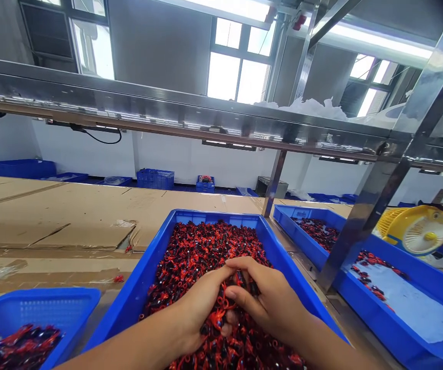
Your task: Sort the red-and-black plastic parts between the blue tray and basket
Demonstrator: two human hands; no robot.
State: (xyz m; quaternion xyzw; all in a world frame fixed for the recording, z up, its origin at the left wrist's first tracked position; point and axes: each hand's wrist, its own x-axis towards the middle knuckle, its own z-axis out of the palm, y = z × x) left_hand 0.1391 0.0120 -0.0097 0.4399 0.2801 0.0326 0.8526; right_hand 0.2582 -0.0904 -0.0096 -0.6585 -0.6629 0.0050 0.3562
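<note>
Glossy pieces, plastic tray, shiny metal post, matt cardboard

factory workshop, cardboard-covered bench, steel shelf frame, parts trays

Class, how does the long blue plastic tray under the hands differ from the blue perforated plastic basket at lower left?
The long blue plastic tray has solid walls; the blue perforated plastic basket has many small holes. The left hand and right hand are over the tray, neither over the basket. Both are blue and hold small, shiny red-and-black pieces.
</note>
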